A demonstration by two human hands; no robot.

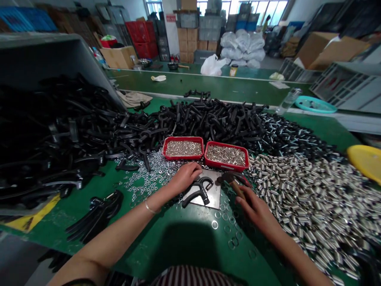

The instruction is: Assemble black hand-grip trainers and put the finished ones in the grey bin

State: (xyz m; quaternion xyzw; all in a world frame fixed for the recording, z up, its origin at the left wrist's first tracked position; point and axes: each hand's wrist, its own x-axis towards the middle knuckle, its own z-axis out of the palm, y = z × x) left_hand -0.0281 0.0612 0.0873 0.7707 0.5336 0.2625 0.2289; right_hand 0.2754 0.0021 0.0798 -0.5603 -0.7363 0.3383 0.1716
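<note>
My right hand (251, 204) is wrapped round the wooden handle of a hammer (237, 188), its dark head over the right edge of a flat metal plate (214, 201). On that plate lies a black curved plastic handle part (204, 190) with a forked end and a small metal piece in it. My left hand (188, 174) is at the plate's upper left, just above the black part, its fingers drawn together. Whatever is between those fingertips is hidden. Directly beyond stand two red trays, the left tray (163, 149) and the right tray (226, 167), filled with small metal pins or pieces.
Black handle parts (208, 119) are heaped behind the trays and spill from a grey bin (98, 75) at left. Metal cylinders (291, 190) cover the right side. Washers (149, 174) and thin rings (214, 225) lie around the plate. Finished-looking black parts (98, 214) sit front left.
</note>
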